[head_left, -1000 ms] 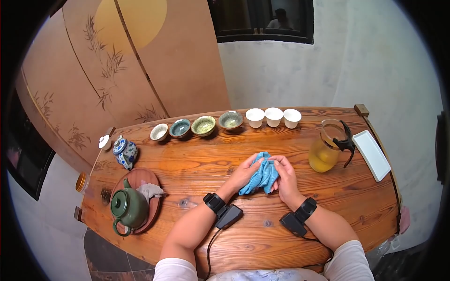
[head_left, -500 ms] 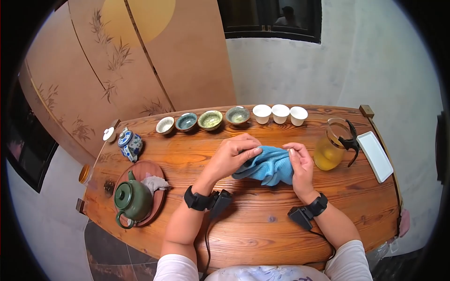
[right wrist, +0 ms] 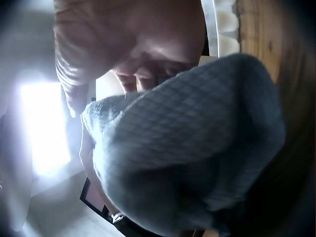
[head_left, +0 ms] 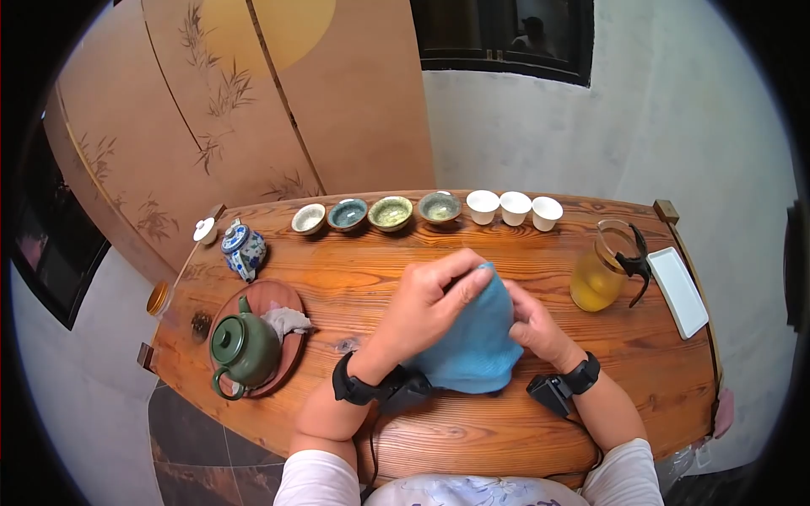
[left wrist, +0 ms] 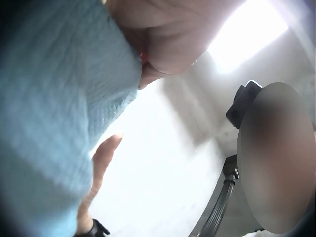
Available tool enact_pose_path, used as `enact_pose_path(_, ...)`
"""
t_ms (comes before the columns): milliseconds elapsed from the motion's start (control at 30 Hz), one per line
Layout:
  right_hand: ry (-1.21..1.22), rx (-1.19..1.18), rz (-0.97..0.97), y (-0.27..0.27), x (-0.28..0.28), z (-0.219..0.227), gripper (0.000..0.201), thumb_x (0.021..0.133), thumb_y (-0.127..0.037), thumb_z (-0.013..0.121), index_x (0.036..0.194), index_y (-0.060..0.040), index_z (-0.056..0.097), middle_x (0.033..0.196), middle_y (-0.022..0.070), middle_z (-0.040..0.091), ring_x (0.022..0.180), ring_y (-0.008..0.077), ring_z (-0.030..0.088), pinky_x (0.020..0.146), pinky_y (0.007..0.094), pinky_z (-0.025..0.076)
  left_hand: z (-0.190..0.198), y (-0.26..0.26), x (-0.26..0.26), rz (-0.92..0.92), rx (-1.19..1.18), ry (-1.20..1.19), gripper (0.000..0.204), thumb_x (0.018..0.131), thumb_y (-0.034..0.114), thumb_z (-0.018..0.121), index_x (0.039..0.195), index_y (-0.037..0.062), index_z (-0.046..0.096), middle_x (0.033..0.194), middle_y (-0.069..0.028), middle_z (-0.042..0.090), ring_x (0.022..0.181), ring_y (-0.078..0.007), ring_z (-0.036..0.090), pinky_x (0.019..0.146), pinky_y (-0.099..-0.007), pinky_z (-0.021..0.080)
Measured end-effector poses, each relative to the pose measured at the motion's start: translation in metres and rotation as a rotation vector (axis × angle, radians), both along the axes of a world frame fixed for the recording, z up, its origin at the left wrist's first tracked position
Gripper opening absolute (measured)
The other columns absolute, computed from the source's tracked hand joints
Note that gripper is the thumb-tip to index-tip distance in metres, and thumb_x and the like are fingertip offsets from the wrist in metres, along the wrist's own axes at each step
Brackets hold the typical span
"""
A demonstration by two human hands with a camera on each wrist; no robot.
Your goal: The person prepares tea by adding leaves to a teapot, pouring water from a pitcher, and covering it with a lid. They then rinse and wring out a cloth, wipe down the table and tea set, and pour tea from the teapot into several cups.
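Observation:
A light blue textured cloth (head_left: 472, 346) hangs opened out between the two hands, over the middle of the wooden table (head_left: 422, 460). My left hand (head_left: 430, 308) pinches its upper end between thumb and fingers. At the cloth's right edge is my right hand (head_left: 544, 333), its fingers bent at the fabric and partly hidden behind it. The cloth (left wrist: 49, 118) fills the left side of the left wrist view, with a digit of the other hand showing past its edge. In the right wrist view, the right palm (right wrist: 133, 34) is above the draped cloth (right wrist: 177, 138).
Several glazed bowls (head_left: 391, 214) and white cups (head_left: 515, 207) line the far edge. A glass pitcher (head_left: 597, 274) of yellow liquid and a white tray (head_left: 677, 291) stand right. Left are a green teapot (head_left: 249, 350) on a round tray (head_left: 295, 358) and a blue-and-white teapot (head_left: 243, 251).
The bunched cloth has been spread out and now hangs lower, toward the body. My left hand has risen with its upper end. My right hand has shifted slightly nearer the body.

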State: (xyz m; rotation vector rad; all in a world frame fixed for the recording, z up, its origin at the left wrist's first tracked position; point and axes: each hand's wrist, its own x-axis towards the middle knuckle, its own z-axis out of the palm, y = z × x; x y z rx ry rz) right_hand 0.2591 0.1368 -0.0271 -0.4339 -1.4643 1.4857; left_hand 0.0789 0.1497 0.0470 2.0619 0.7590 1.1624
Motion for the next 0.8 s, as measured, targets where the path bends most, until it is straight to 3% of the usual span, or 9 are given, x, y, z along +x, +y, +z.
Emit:
enact_pose_path(100,-0.257,0.058,-0.035,0.002,0.011,0.005,0.045,0.078,-0.021,0.064,0.114,-0.0005,0.048,0.103,0.0039,0.054,0.098,0.0105,0.048,0.087,0.0256,0.037,0.013,-0.003,-0.015,0.063,-0.054,0.035,0.017,0.083,0.016,0.056,0.081,-0.0011,0.057,0.063,-0.0093,0.052,0.055,-0.0148,0.047,0.052,-0.0253,0.039)
enact_pose_path(167,-0.181,-0.054,-0.141,0.000,0.015,0.018,0.029,0.076,-0.009,0.065,0.101,0.0011,0.055,0.095,0.0038,0.057,0.088,0.0090,0.051,0.079,0.0239,0.042,0.019,-0.005,-0.025,0.094,-0.041,0.062,0.017,0.081,0.016,0.059,0.078,-0.0010,0.058,0.061,-0.0105,0.052,0.053,-0.0180,0.047,0.050,-0.0265,0.039)
enact_pose_path(233,-0.065,0.016,-0.176,0.001,0.024,0.023,0.022,0.076,-0.005,0.064,0.096,0.0010,0.056,0.090,0.0029,0.058,0.082,0.0077,0.052,0.076,0.0228,0.043,0.022,-0.006,-0.034,0.076,0.088,0.195,0.018,0.078,0.017,0.063,0.078,-0.0007,0.058,0.061,-0.0117,0.051,0.052,-0.0200,0.047,0.049,-0.0276,0.038)
enact_pose_path(300,-0.068,0.146,-0.258,-0.001,0.028,0.033,0.016,0.075,-0.004,0.065,0.090,-0.0001,0.058,0.085,0.0017,0.057,0.077,0.0063,0.052,0.067,0.0217,0.043,0.025,-0.002,-0.038,0.087,0.041,0.277,0.021,0.074,0.018,0.066,0.078,-0.0001,0.057,0.062,-0.0128,0.051,0.054,-0.0238,0.048,0.050,-0.0301,0.039)
enact_pose_path(400,-0.317,0.207,-0.414,-0.001,0.030,0.044,0.014,0.072,-0.005,0.066,0.084,0.0006,0.059,0.079,0.0039,0.059,0.073,0.0093,0.053,0.064,0.0231,0.042,0.015,0.016,-0.042,0.123,0.116,0.437,0.022,0.068,0.015,0.068,0.078,0.0009,0.055,0.068,-0.0137,0.054,0.065,-0.0290,0.052,0.057,-0.0348,0.040)
enact_pose_path(467,-0.717,0.383,-0.564,0.002,0.031,0.046,0.016,0.069,-0.008,0.066,0.080,0.0003,0.060,0.075,0.0084,0.059,0.069,0.0170,0.056,0.062,0.0269,0.043,0.002,0.029,-0.046,0.154,0.211,0.495,0.021,0.067,0.014,0.069,0.077,0.0014,0.055,0.068,-0.0123,0.054,0.065,-0.0272,0.053,0.057,-0.0336,0.040)
enact_pose_path(600,-0.956,0.387,-0.526,0.006,0.039,0.041,0.018,0.067,-0.014,0.065,0.080,-0.0019,0.061,0.073,0.0121,0.060,0.067,0.0259,0.057,0.061,0.0322,0.044,-0.007,0.035,-0.045,0.121,0.273,0.607,0.022,0.065,0.010,0.069,0.080,0.0035,0.055,0.074,-0.0113,0.058,0.073,-0.0289,0.056,0.062,-0.0357,0.044)
enact_pose_path(733,-1.061,0.327,-0.497,0.009,0.045,0.032,0.019,0.067,-0.015,0.065,0.080,-0.0018,0.061,0.070,0.0120,0.060,0.066,0.0256,0.057,0.059,0.0324,0.044,-0.021,0.029,-0.022,-0.084,0.228,0.658,0.026,0.068,0.008,0.066,0.091,0.0068,0.054,0.079,-0.0119,0.059,0.076,-0.0304,0.057,0.065,-0.0375,0.045)
enact_pose_path(800,-1.134,0.175,-0.330,0.011,0.046,0.029,0.019,0.068,-0.017,0.065,0.079,-0.0019,0.061,0.068,0.0126,0.058,0.063,0.0232,0.056,0.057,0.0306,0.043,-0.032,0.028,-0.012,-0.143,0.228,0.648,0.026,0.069,0.008,0.065,0.093,0.0074,0.054,0.079,-0.0120,0.060,0.076,-0.0310,0.057,0.065,-0.0376,0.044)
